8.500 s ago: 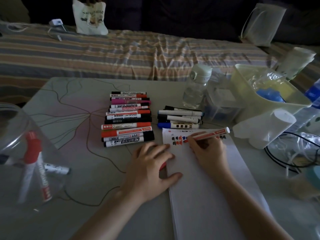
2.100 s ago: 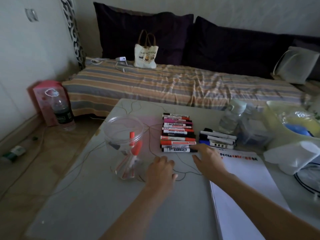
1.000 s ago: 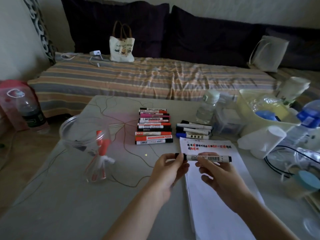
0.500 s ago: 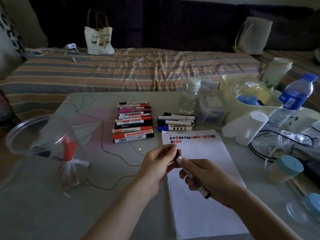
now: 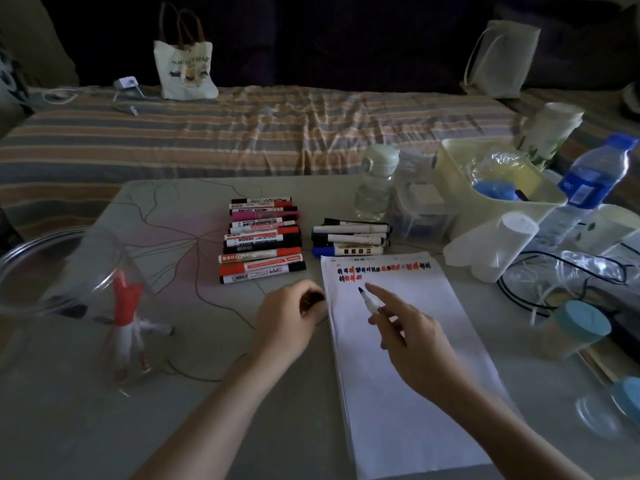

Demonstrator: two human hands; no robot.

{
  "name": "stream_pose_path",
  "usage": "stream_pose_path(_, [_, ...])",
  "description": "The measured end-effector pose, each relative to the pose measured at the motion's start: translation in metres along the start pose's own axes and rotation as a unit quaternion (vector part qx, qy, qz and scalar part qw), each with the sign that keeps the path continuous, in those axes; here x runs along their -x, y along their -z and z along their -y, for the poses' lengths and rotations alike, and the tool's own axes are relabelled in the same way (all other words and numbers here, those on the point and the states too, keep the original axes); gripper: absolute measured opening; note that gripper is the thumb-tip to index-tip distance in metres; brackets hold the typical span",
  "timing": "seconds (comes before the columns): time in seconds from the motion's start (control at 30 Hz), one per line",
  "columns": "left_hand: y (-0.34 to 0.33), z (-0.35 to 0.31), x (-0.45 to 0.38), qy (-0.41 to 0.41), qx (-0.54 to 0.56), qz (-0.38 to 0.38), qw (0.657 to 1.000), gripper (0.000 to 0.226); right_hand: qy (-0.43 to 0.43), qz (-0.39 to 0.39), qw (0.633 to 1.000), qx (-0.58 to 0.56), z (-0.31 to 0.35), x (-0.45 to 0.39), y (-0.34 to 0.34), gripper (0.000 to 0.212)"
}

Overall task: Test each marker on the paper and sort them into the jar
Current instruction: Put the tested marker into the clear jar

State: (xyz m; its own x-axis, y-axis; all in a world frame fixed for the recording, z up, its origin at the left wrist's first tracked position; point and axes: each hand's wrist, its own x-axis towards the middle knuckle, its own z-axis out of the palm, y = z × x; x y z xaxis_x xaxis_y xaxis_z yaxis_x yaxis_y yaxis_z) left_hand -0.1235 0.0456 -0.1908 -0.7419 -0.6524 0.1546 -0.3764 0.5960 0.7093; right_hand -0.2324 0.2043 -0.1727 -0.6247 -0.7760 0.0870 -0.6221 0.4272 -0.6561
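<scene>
My right hand (image 5: pixel 414 344) holds an uncapped dark-tipped marker (image 5: pixel 369 301), tip pointing up-left just above the white paper pad (image 5: pixel 408 382), below two rows of red and black test marks (image 5: pixel 381 268). My left hand (image 5: pixel 289 318) rests at the pad's left edge, curled around the marker's black cap (image 5: pixel 313 299). A stack of red, black and pink markers (image 5: pixel 261 245) lies beyond my left hand. A smaller group of black and blue markers (image 5: pixel 349 237) lies above the pad. The clear jar (image 5: pixel 65 271) at the left holds red and white markers (image 5: pixel 126 327).
A clear bottle (image 5: pixel 375 183), a yellow bin (image 5: pixel 491 188), a blue-labelled bottle (image 5: pixel 595 178), a white roll (image 5: pixel 491 247), black cables (image 5: pixel 554 289) and blue-lidded jars (image 5: pixel 571 327) crowd the table's right side. A striped couch (image 5: pixel 242 129) with a tote bag (image 5: pixel 183 69) lies behind.
I picked a black marker from the stack, pulled its cap off with my left hand, and swung its tip toward the test marks on the pad.
</scene>
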Motion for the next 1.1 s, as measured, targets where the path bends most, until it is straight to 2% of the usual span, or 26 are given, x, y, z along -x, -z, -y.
stream_pose_path(0.1, [-0.013,0.005,-0.004,-0.041,-0.052,0.003,0.998,0.011,0.021,-0.026,0.999,-0.035,-0.003,-0.003,0.005,0.040])
stream_pose_path(0.17, [-0.019,0.008,-0.003,-0.042,-0.080,0.017,0.996,0.017,-0.015,-0.039,0.989,-0.145,-0.002,-0.006,0.015,0.043])
stream_pose_path(0.2, [-0.020,0.009,-0.003,-0.039,-0.094,0.022,0.995,0.022,-0.059,-0.038,0.963,-0.259,0.000,-0.008,0.021,0.046])
stream_pose_path(0.27, [-0.022,0.011,-0.006,-0.033,-0.107,0.028,0.993,0.035,-0.154,-0.026,0.850,-0.503,0.001,-0.012,0.031,0.050])
stream_pose_path(0.3, [-0.022,0.011,-0.007,-0.035,-0.106,0.039,0.993,0.042,-0.183,-0.027,0.799,-0.572,-0.001,-0.015,0.037,0.049])
stream_pose_path(0.33, [-0.022,0.011,-0.008,-0.046,-0.105,0.055,0.992,0.049,-0.198,-0.026,0.773,-0.602,-0.003,-0.017,0.041,0.046])
stream_pose_path(0.37, [-0.023,0.012,-0.008,-0.060,-0.112,0.076,0.989,0.054,-0.203,-0.021,0.770,-0.604,-0.006,-0.018,0.042,0.040])
stream_pose_path(0.43, [-0.023,0.011,-0.005,-0.085,-0.139,0.115,0.980,0.059,-0.200,-0.013,0.800,-0.565,-0.010,-0.020,0.040,0.028])
stream_pose_path(0.5, [-0.024,0.013,-0.004,-0.098,-0.175,0.132,0.971,0.063,-0.210,-0.021,0.826,-0.523,-0.014,-0.022,0.032,0.031])
stream_pose_path(0.6, [-0.027,0.017,-0.003,-0.111,-0.193,0.117,0.968,0.072,-0.200,-0.040,0.856,-0.475,-0.014,-0.030,0.020,0.034])
stream_pose_path(0.7, [-0.028,0.021,-0.006,-0.107,-0.183,0.113,0.971,0.064,-0.168,-0.071,0.925,-0.332,-0.014,-0.050,0.012,0.033])
stream_pose_path(0.77, [-0.029,0.022,-0.007,-0.108,-0.176,0.111,0.972,0.062,-0.140,-0.099,0.958,-0.231,-0.018,-0.068,0.009,0.036])
stream_pose_path(0.83, [-0.029,0.025,-0.008,-0.107,-0.165,0.112,0.974,0.063,-0.123,-0.109,0.969,-0.184,-0.023,-0.084,0.005,0.037])
stream_pose_path(0.97, [-0.031,0.029,-0.010,-0.108,-0.144,0.106,0.978,0.066,-0.120,-0.111,0.963,-0.216,-0.035,-0.102,-0.010,0.028])
stream_pose_path(1.1, [-0.033,0.030,-0.011,-0.109,-0.124,0.095,0.982,0.074,-0.133,-0.130,0.963,-0.197,-0.049,-0.103,-0.019,0.027])
